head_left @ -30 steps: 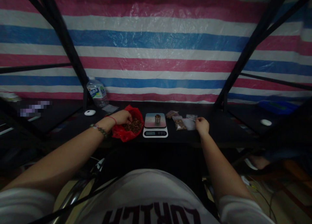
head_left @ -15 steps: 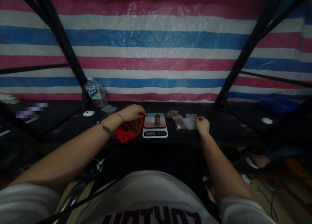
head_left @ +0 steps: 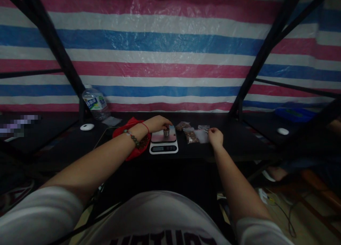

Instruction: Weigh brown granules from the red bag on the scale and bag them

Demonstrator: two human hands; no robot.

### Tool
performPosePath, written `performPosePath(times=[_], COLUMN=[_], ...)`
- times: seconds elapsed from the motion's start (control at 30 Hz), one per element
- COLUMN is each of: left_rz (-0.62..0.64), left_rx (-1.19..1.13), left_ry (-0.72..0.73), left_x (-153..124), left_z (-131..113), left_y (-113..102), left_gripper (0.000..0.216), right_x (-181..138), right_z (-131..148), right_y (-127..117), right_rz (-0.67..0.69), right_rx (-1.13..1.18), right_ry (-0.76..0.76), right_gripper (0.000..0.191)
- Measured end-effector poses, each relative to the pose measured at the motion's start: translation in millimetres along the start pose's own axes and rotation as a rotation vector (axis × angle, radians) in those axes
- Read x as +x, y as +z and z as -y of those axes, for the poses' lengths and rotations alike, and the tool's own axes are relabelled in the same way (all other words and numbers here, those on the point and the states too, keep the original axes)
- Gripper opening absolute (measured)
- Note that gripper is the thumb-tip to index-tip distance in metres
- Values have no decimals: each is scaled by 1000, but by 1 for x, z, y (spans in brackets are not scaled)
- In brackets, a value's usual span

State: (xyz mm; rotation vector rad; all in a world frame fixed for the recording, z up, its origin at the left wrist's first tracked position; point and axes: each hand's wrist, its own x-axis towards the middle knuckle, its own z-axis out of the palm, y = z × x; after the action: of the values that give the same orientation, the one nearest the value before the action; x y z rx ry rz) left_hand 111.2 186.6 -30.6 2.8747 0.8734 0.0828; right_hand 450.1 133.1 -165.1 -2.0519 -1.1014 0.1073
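My left hand [head_left: 160, 123] reaches over the scale, its fingers closed at the rim of a small metal cup [head_left: 166, 133]. The cup stands upright on the plate of a white digital scale [head_left: 163, 148]. Its contents are mostly hidden by my fingers. Under my left wrist lies an open red plastic bag [head_left: 130, 123] with brown grains [head_left: 144, 142] in it, partly covered by my forearm. My right hand [head_left: 216, 136] pinches the edge of a clear zip bag [head_left: 202, 136], which lies flat on the table and looks empty.
Between scale and right hand lie a filled zip bag [head_left: 191, 136] and another [head_left: 183, 125] behind it. A plastic bottle [head_left: 96, 103] stands at the back left, near a white oval object [head_left: 87, 127]. Dark metal posts [head_left: 239, 99] flank the table before a striped sheet [head_left: 160, 42].
My left hand has moved right, from the red bag's edge to the cup on the scale. My right hand keeps its pinch on the zip bag. The view has shifted slightly.
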Motion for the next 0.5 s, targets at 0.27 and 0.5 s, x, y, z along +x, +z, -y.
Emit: performPosePath(times=[0.27,0.5], left_rz=[-10,-150], left_rx=[37,48], left_ry=[34,-110], left_x=[2,-30], left_z=[0,9], left_y=[4,-13], left_gripper=[33,27], right_x=[-2,-3], right_z=[2,4], right_y=[-2,-3], right_rz=[13,11], right_rx=[-2,-6], right_ry=[1,3], right_gripper=[28,28])
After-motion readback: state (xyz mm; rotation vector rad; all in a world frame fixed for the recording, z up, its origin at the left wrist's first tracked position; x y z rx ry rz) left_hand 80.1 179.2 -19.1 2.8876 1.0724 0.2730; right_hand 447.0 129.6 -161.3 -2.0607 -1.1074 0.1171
